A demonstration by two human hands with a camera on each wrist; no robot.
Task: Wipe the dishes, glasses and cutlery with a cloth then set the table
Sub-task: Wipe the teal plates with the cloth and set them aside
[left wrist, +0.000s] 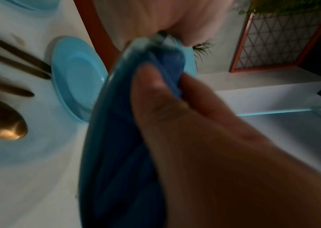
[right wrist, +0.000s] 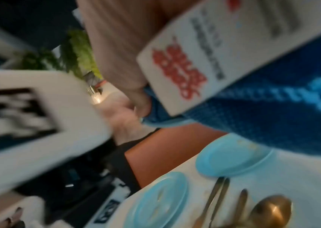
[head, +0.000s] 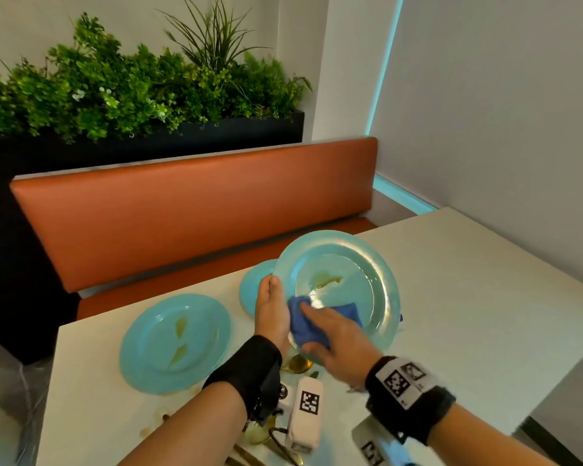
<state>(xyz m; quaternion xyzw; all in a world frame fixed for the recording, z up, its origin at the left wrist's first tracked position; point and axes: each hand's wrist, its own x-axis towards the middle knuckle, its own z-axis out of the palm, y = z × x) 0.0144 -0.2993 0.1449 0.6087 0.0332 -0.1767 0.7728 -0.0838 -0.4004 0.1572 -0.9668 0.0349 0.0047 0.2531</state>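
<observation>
My left hand (head: 272, 306) grips the left rim of a turquoise plate (head: 367, 264), held tilted above the white table (head: 468, 280), with the thumb on its face. A brownish smear (head: 327, 281) marks the plate's middle. My right hand (head: 332, 334) holds a bunched blue cloth (head: 305, 322) against the plate's lower part. The left wrist view shows the plate's rim (left wrist: 116, 146) edge-on under my thumb (left wrist: 155, 89). In the right wrist view the blue cloth (right wrist: 273, 111) and its white label (right wrist: 185, 61) fill the frame.
A second turquoise plate (head: 175, 341) with smears lies on the table at left, and a third (head: 253, 285) lies behind my left hand. Gold spoon (head: 297, 363) and more gold cutlery (head: 270, 443) lie near the front edge. An orange bench (head: 182, 223) runs behind the table.
</observation>
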